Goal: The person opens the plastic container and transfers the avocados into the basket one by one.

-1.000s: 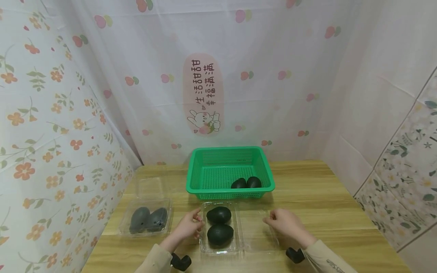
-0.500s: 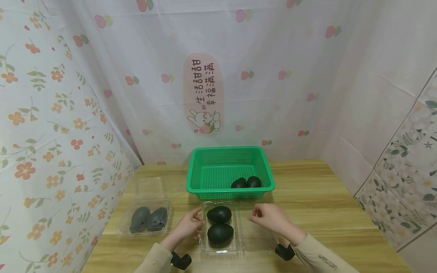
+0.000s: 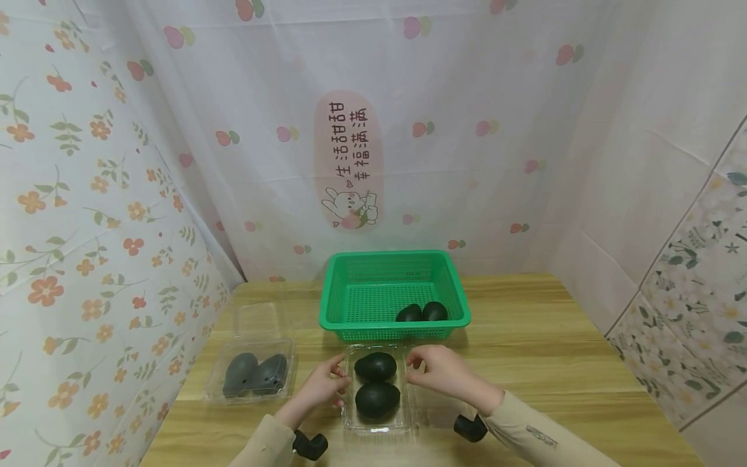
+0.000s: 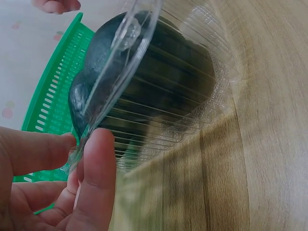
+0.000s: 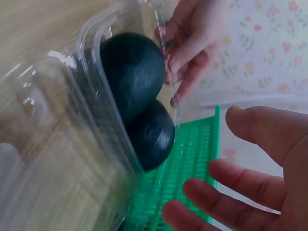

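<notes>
A clear plastic clamshell box (image 3: 379, 430) stands on the table with two dark green avocados (image 3: 377, 400) inside. Its transparent lid (image 3: 438, 415) lies folded out to the right. My left hand (image 3: 321, 387) pinches the box's left rim between thumb and fingers, plain in the left wrist view, where the rim (image 4: 126, 67) runs up from the fingertips. Beside the box's right edge is my right hand (image 3: 448, 371). In the right wrist view its fingers (image 5: 231, 202) are spread and hold nothing; the avocados (image 5: 132, 74) show beyond them.
Behind the box stands a green plastic basket (image 3: 344, 324) with two more avocados (image 3: 434, 311) at its front right. To the left, another clear clamshell box (image 3: 213, 389) holds two avocados (image 3: 239, 373). Patterned curtains (image 3: 455, 162) enclose the wooden table (image 3: 543, 344).
My right hand has moved left, from the far edge of the folded-out lid to the box's right edge, coming away from the lid. My left hand has stayed at the left rim.
</notes>
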The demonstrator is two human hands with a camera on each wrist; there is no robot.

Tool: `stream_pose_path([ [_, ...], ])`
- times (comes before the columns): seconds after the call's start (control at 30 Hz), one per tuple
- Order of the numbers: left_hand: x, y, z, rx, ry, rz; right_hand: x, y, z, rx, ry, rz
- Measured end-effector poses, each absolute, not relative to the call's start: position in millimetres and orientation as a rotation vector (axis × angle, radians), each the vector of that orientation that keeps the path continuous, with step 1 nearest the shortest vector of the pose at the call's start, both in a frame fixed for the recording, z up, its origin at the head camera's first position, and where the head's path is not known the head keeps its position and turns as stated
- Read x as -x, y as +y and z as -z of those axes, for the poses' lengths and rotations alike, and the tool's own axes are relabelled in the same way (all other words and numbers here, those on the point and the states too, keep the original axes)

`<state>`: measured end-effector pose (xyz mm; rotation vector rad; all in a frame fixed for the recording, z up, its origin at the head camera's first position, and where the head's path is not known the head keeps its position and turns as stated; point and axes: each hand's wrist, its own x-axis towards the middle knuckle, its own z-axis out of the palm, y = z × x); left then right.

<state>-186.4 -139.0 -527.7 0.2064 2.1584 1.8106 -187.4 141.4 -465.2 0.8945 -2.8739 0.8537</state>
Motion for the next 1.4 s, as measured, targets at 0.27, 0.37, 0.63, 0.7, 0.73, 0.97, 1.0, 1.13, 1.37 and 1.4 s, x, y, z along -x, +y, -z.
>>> stream_pose_path([
  [0.27, 187.0, -138.1, 529.4, -0.197, 2.143, -1.815, 186.7, 124.4, 466.3, -1.01, -2.892, -0.952],
  [0.37, 187.8, -138.1, 529.9, -0.189, 2.144, -1.814, 186.4, 118.6, 466.3, -1.042, -2.896, -0.961],
  [0.63, 188.7, -137.8, 529.6, -0.184, 2.159, -1.799, 186.7, 109.9, 470.1, -1.127, -2.914, -0.894],
  [0.7, 188.5, -137.9, 529.4, -0.186, 2.159, -1.797, 187.0, 107.9, 471.7, -1.154, -2.918, -0.887],
  [0.73, 188.5, -137.9, 529.2, -0.186, 2.158, -1.796, 187.4, 106.8, 472.5, -1.17, -2.917, -0.878],
  [0.97, 188.4, -137.8, 529.2, -0.187, 2.164, -1.789, 191.0, 99.5, 476.9, -1.291, -2.927, -0.858],
  [1.0, 188.5, -137.9, 529.3, -0.188, 2.166, -1.789, 191.8, 98.6, 477.7, -1.307, -2.929, -0.857],
  [1.13, 188.2, -137.9, 528.7, -0.192, 2.172, -1.784, 193.6, 94.1, 480.0, -1.351, -2.936, -0.83],
  [1.37, 188.2, -138.2, 527.6, -0.19, 2.176, -1.777, 194.2, 87.7, 485.2, -1.36, -2.995, -0.728],
  [1.4, 188.5, -138.3, 527.8, -0.189, 2.175, -1.778, 194.3, 87.1, 485.4, -1.363, -3.001, -0.726],
])
